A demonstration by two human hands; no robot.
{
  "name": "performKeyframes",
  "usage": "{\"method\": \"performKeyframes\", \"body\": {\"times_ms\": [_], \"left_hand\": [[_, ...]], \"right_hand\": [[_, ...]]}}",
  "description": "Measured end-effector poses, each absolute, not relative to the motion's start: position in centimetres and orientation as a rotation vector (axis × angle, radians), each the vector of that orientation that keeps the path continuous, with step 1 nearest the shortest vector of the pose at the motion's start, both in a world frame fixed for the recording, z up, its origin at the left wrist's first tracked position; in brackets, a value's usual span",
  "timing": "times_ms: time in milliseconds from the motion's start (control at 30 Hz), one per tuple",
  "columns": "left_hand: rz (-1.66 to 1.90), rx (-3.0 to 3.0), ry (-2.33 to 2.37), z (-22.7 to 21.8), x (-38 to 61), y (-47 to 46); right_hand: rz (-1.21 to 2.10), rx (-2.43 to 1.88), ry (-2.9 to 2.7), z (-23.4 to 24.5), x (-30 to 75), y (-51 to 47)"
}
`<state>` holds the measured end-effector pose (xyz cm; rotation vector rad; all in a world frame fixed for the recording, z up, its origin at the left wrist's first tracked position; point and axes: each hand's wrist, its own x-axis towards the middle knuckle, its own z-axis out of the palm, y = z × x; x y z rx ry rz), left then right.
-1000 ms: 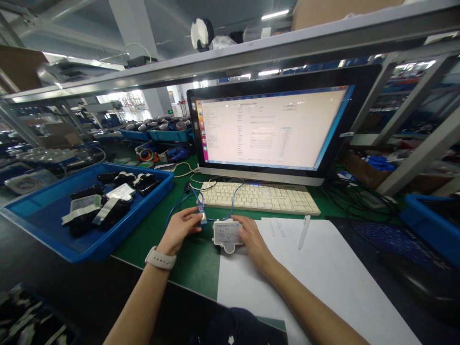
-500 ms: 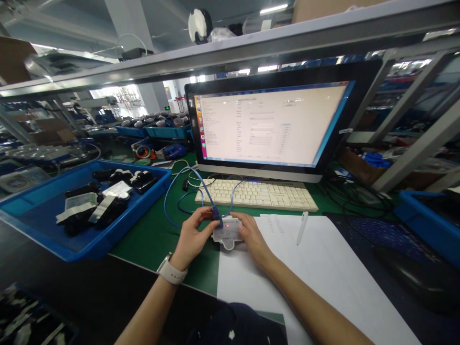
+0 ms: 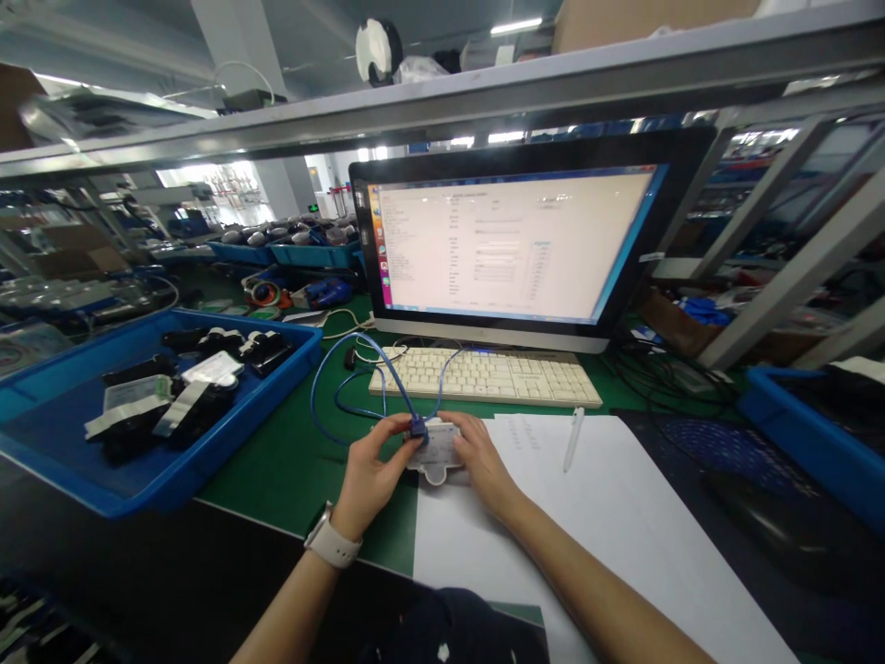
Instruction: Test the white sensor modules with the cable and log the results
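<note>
My left hand [image 3: 377, 466], a pale watch on its wrist, pinches the plug of a blue cable [image 3: 418, 428] between thumb and fingers. That plug is at the upper left of a small, flat, whitish device [image 3: 439, 450] with a rounded tab on its near side. Whether the plug is seated in the device cannot be made out. Around the device's right edge my right hand [image 3: 488, 466] is closed, thumb on top. The device is above the green mat [image 3: 387, 530] and the left edge of a white paper sheet [image 3: 601, 535].
Behind the hands are a keyboard [image 3: 484, 376] and a lit monitor [image 3: 498, 249]. A blue tray [image 3: 172, 489] of black and white parts stands left. On the right are a pen [image 3: 573, 441], a mouse [image 3: 764, 521] and another blue bin [image 3: 808, 443]. A shelf [image 3: 429, 101] crosses overhead.
The red light seen on the device earlier no longer shows. The plug and left fingers have shifted slightly over it, and the cable bends differently. The whole view has moved a little.
</note>
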<state>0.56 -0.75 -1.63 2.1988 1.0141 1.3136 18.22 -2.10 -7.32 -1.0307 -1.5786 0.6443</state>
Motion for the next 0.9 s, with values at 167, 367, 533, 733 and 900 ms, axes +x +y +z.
{"method": "performKeyframes", "body": {"times_ms": [167,367,533,733,900], "left_hand": [[1.335,2.328,1.004,-2.0,0.5,-1.0],[1.424,2.52,0.866,-2.9,0.1,-0.8],[1.402,2.626,0.784,-3.4,-0.2,-0.6],[1.456,2.698,0.701,-3.5,-0.2,-0.2],[1.489,2.737,0.721,-3.3,-0.1,-0.3]], "right_hand": [[0.725,-1.056,-1.563,-6.8,18.2,-2.4],[0.555,-1.184,-1.577,-3.4,23.9,-6.5],[-0.041,-1.583,-1.338,-4.8,35.2,-11.7],[-0.489,-1.896,-1.496,-11.9,45.0,-16.8],[-0.613,-1.938,-1.563,-15.4,45.7,-17.5]]}}
